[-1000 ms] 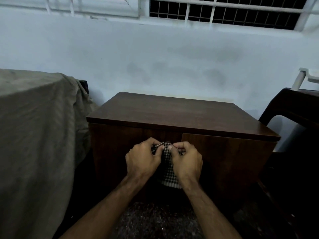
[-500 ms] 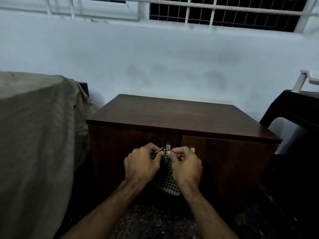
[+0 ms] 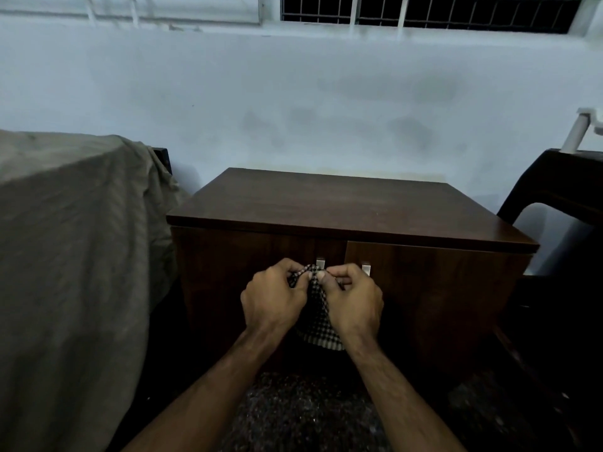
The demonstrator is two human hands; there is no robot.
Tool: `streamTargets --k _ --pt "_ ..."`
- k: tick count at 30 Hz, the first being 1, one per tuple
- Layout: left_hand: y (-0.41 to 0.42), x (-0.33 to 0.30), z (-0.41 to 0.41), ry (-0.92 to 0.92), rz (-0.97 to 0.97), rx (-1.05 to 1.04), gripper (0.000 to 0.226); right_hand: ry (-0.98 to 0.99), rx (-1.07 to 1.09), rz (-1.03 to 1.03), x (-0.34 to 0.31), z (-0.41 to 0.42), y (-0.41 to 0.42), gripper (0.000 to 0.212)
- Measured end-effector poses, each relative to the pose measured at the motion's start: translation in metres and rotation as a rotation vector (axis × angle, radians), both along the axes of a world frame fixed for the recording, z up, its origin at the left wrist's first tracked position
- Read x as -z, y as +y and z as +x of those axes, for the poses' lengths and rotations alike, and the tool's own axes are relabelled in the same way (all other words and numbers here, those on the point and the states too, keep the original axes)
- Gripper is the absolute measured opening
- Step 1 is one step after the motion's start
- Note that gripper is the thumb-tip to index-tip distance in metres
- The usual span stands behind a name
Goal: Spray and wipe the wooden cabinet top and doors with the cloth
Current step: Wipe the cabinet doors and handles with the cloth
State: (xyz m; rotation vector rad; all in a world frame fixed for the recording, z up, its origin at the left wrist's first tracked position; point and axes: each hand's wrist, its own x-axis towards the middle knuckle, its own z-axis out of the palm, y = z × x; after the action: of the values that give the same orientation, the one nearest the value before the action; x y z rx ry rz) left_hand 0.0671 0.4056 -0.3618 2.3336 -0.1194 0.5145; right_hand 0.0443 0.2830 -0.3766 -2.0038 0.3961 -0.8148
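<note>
A dark brown wooden cabinet [image 3: 342, 207] stands against the wall in the middle of the view, its two doors [image 3: 434, 288] closed, with two small metal handles [image 3: 366, 268] near the centre. A black-and-white checked cloth [image 3: 318, 321] hangs in front of the doors. My left hand [image 3: 272, 300] and my right hand [image 3: 354, 303] both pinch its top edge, close together, just below the handles. No spray bottle is in view.
A grey-green sheet [image 3: 71, 256] covers a bulky object left of the cabinet. A dark chair [image 3: 561, 190] stands at the right, with a white pipe [image 3: 579, 133] behind it. A barred window [image 3: 424, 11] runs along the top of the wall. The floor is dark and speckled.
Both hands, holding the cloth, have dropped slightly relative to the cabinet, so the two door handles now show above them. The grip is unchanged.
</note>
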Motion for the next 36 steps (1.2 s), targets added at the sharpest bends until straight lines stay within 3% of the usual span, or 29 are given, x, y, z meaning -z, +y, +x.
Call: streamTargets --k 12,27,36 --pt "0.0 0.019 -0.005 0.023 -0.006 0.009 0.019 0.01 -0.018 -0.206 0.016 -0.012 -0.002 0.007" --pt "0.005 0.026 0.007 0.116 0.151 0.045 0.024 0.216 0.055 -0.051 0.042 0.003 0.005 0.009" --pt "0.014 -0.003 0.001 -0.026 0.001 0.032 0.022 0.0 0.011 -0.078 -0.007 -0.003 -0.001 0.011"
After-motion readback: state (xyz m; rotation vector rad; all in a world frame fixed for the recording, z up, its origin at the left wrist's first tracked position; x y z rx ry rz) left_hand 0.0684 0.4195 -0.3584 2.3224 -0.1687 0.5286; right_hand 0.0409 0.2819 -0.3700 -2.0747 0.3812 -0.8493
